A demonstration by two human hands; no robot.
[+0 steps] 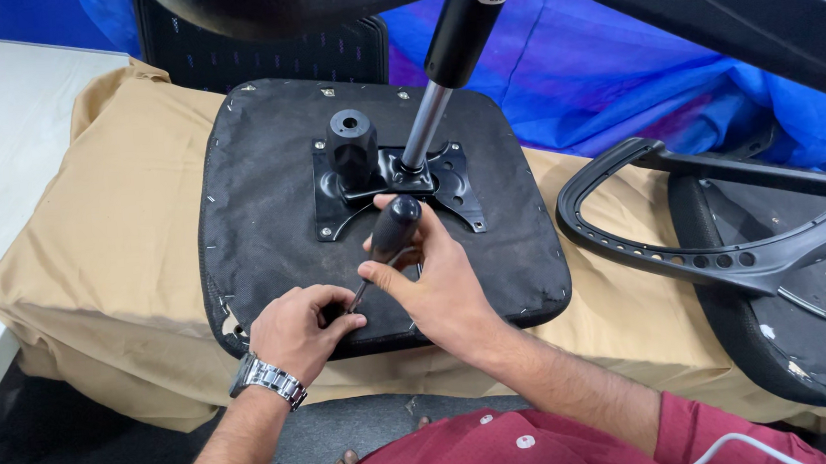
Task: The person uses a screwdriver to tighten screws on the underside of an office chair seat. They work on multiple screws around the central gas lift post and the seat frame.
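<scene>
Both hands on the job: right hand (440,283) grips screwdriver (387,243) handle, left hand (297,330) closed around its tip, steadying it on upturned seat (258,203)

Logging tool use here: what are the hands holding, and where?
The right hand grips a screwdriver by its black handle; the left hand steadies its tip end.

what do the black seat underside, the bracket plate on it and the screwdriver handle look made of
The black seat underside looks like thin woven fabric, matte and dusty, stapled along its edges. The black bracket plate appears to be painted metal, glossy with stamped holes. The black screwdriver handle, gripped by the right hand, looks like smooth plastic.
</scene>
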